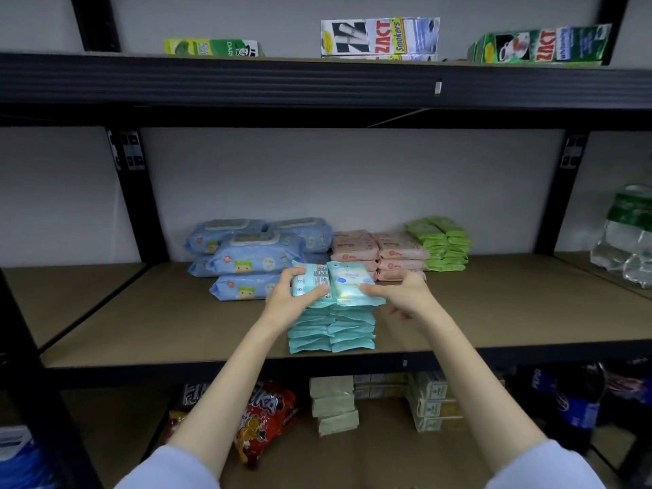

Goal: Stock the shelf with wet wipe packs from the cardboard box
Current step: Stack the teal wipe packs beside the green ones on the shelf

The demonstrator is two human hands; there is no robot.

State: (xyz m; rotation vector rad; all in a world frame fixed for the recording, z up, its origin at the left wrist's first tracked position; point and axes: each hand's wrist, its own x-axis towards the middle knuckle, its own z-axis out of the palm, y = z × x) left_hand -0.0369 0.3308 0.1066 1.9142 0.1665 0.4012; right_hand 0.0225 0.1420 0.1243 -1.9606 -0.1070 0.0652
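Holding teal wipe packs over the front stack

Gripping a teal pack (310, 280) with its printed back showing, the left hand (287, 294) has its thumb across the face and its fingers curled round the pack's left edge. The right hand (398, 289) pinches a second teal pack (349, 284) just beside it, thumb on the right end and fingers out of sight behind. The two packs touch side by side and sit at the top of a double stack of teal packs (331, 330), which stands at the front edge of the middle shelf (141, 322), roughly at its centre.

Behind the stack, toward the back edge of the shelf board, lie large blue wipe packs (254, 255) piled two high at the left, pink packs (381, 252) in stacks at the middle, and a stack of green packs (441, 245) at the right. A clear plastic bundle of bottles (624, 238) sits at the far right end.

Toothpaste boxes (379, 37) lie along the upper shelf. On the lower shelf are a red snack bag (268, 414), stacks of pale boxes (335, 404) and dark soda bottles (571, 400). Both forearms are bare, with pale sleeves (169, 471) at the bottom edge of the view.
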